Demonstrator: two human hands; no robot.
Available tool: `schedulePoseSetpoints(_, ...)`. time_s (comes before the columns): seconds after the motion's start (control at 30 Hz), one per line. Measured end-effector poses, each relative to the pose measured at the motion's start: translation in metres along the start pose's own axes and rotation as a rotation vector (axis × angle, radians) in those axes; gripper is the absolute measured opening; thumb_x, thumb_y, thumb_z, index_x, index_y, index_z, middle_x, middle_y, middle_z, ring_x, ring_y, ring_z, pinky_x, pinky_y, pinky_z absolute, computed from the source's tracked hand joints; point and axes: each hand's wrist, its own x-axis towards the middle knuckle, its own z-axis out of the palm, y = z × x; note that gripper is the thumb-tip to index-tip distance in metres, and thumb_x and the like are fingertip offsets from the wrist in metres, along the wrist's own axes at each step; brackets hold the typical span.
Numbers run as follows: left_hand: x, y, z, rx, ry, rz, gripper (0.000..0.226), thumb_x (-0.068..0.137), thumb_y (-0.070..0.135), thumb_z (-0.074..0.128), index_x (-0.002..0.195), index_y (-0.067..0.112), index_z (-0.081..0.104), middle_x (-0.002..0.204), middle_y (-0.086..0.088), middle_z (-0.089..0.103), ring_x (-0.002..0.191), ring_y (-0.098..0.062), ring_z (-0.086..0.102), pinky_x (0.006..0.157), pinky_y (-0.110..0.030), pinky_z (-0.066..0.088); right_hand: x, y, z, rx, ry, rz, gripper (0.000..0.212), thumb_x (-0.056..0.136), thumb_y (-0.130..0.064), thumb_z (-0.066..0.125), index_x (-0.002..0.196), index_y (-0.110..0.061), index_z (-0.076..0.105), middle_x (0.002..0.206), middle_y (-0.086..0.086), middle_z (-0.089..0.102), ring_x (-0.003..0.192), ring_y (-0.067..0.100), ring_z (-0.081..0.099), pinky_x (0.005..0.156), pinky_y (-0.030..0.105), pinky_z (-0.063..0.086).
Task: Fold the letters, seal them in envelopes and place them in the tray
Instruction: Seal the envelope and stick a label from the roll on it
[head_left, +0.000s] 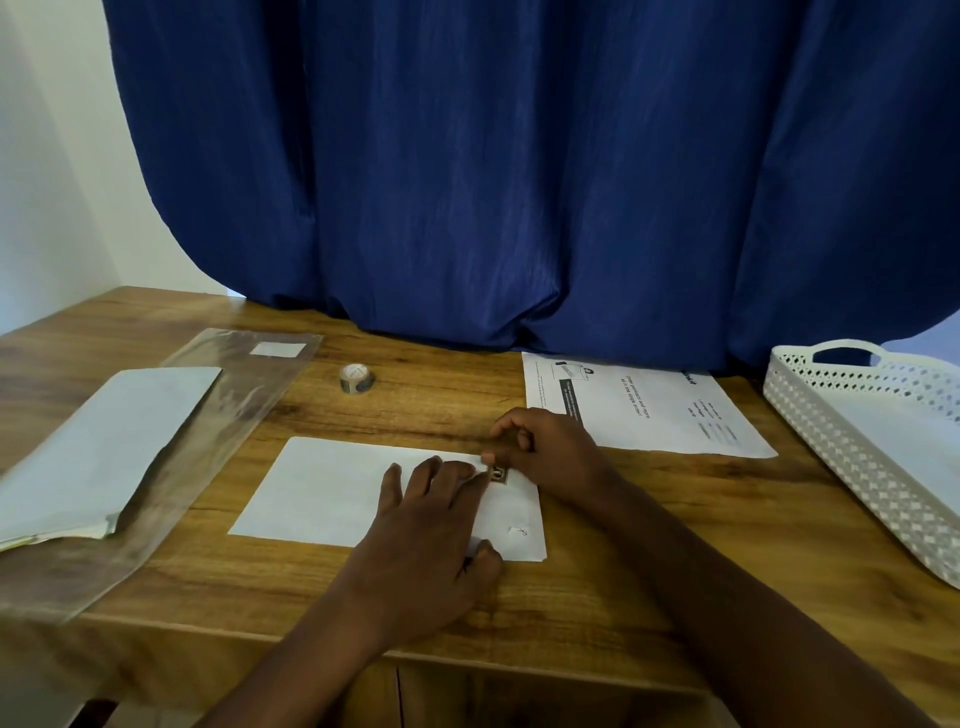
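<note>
- Head view: a white envelope (332, 493) lies flat on the wooden table (623, 545), in the middle, near the front edge.
- The left hand (431, 525) rests on the envelope with its fingers stretched out and spread, pressing the paper down.
- The right hand (545, 457) is at the envelope's far right corner; its thumb and forefinger pinch a small dark sticker (497, 474) that lies on the envelope, and the other fingers are curled.
- A printed letter (649, 410) lies flat and unfolded on the table behind the right hand.
- The white tray (841, 467), with walls full of small holes, stands at the right edge of the table; a flat white sheet or envelope lies inside, I cannot tell which.
- A clear plastic sleeve (218, 415) lies on the left, and a pile of white envelopes (98, 441) sticks partly out of it.
- A small roll of stickers (357, 378) stands near the blue curtain (519, 156).
</note>
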Motion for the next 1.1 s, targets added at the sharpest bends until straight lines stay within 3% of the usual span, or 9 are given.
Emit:
schedulePoseSetpoints(0.17, -0.001, 0.000, 0.001, -0.068, 0.037, -0.012, 0.080, 0.088, 0.067, 0.018, 0.155, 0.026, 0.028, 0.159, 0.009, 0.025, 0.149, -0.012, 0.019, 0.127, -0.051, 0.013, 0.001, -0.003, 0.002, -0.046, 0.042, 0.007, 0.010, 0.097, -0.036, 0.063, 0.103, -0.032, 0.070, 0.079, -0.023, 0.059, 0.075, -0.003, 0.054, 0.070, 0.023, 0.043)
schedulePoseSetpoints(0.23, -0.002, -0.001, 0.001, -0.138, 0.074, -0.015, 0.075, 0.090, 0.070, 0.024, 0.153, 0.030, 0.033, 0.159, 0.011, 0.026, 0.148, -0.010, 0.019, 0.127, -0.047, 0.016, 0.001, -0.002, -0.002, -0.038, 0.020, 0.007, 0.020, 0.103, -0.038, 0.052, 0.100, -0.028, 0.069, 0.087, -0.015, 0.066, 0.081, 0.004, 0.060, 0.074, 0.027, 0.048)
schedulePoseSetpoints(0.37, -0.003, -0.005, -0.003, -0.424, 0.203, -0.072, 0.056, 0.094, 0.066, 0.047, 0.144, 0.041, 0.041, 0.153, 0.021, 0.038, 0.138, -0.004, 0.033, 0.113, -0.024, 0.031, 0.002, 0.001, -0.013, 0.154, 0.062, 0.029, 0.029, 0.102, -0.047, 0.049, 0.091, -0.030, 0.069, 0.072, -0.010, 0.066, 0.071, 0.005, 0.063, 0.067, 0.026, 0.051)
schedulePoseSetpoints(0.43, -0.002, -0.015, -0.010, -0.442, 0.228, -0.084, 0.055, 0.094, 0.064, 0.052, 0.143, 0.042, 0.042, 0.150, 0.021, 0.044, 0.134, -0.003, 0.039, 0.114, -0.029, 0.036, 0.003, 0.000, -0.018, 0.232, 0.105, 0.039, 0.028, 0.101, -0.049, 0.050, 0.092, -0.032, 0.071, 0.073, -0.016, 0.068, 0.072, 0.001, 0.064, 0.065, 0.023, 0.050)
schedulePoseSetpoints(0.5, 0.003, -0.032, -0.020, -0.345, 0.166, -0.067, 0.064, 0.091, 0.068, 0.055, 0.148, 0.043, 0.038, 0.153, 0.020, 0.043, 0.137, -0.003, 0.037, 0.117, -0.032, 0.032, 0.006, -0.003, -0.021, 0.299, 0.133, 0.042, 0.026, 0.102, -0.045, 0.051, 0.092, -0.032, 0.071, 0.074, -0.020, 0.068, 0.074, -0.001, 0.064, 0.066, 0.020, 0.049)
schedulePoseSetpoints(0.7, 0.020, -0.072, -0.047, -0.215, -0.211, -0.077, 0.109, 0.064, 0.093, 0.061, 0.155, 0.048, 0.023, 0.159, 0.022, 0.032, 0.144, -0.006, 0.032, 0.116, -0.035, 0.035, 0.005, -0.009, -0.027, 0.411, 0.121, 0.054, 0.021, 0.100, -0.040, 0.056, 0.095, -0.029, 0.073, 0.074, -0.007, 0.071, 0.067, -0.001, 0.064, 0.063, 0.018, 0.046)
schedulePoseSetpoints(0.8, 0.029, -0.072, -0.052, -0.182, -0.224, -0.051, 0.110, 0.061, 0.091, 0.067, 0.154, 0.051, 0.024, 0.152, 0.019, 0.037, 0.140, -0.009, 0.034, 0.113, -0.039, 0.038, 0.003, -0.012, -0.029, 0.421, 0.094, 0.031, 0.021, 0.098, -0.044, 0.060, 0.092, -0.028, 0.072, 0.076, -0.005, 0.072, 0.065, -0.002, 0.062, 0.061, 0.019, 0.044)
schedulePoseSetpoints(0.9, 0.034, -0.070, -0.057, -0.198, -0.239, -0.049, 0.115, 0.056, 0.086, 0.076, 0.153, 0.054, 0.022, 0.151, 0.017, 0.035, 0.139, -0.011, 0.032, 0.113, -0.042, 0.040, 0.001, -0.015, -0.029, 0.390, 0.032, 0.025, 0.020, 0.094, -0.044, 0.065, 0.097, -0.026, 0.073, 0.083, -0.008, 0.072, 0.078, 0.006, 0.066, 0.069, 0.025, 0.052)
schedulePoseSetpoints(1.1, 0.047, -0.051, -0.061, -0.040, -0.101, 0.057, 0.127, 0.051, 0.078, 0.083, 0.150, 0.059, 0.006, 0.154, 0.018, 0.022, 0.138, -0.008, 0.023, 0.104, -0.031, 0.037, 0.001, -0.017, -0.037, 0.363, -0.231, 0.053, 0.023, 0.086, -0.043, 0.075, 0.099, -0.026, 0.080, 0.095, -0.010, 0.078, 0.090, 0.009, 0.072, 0.083, 0.030, 0.058)
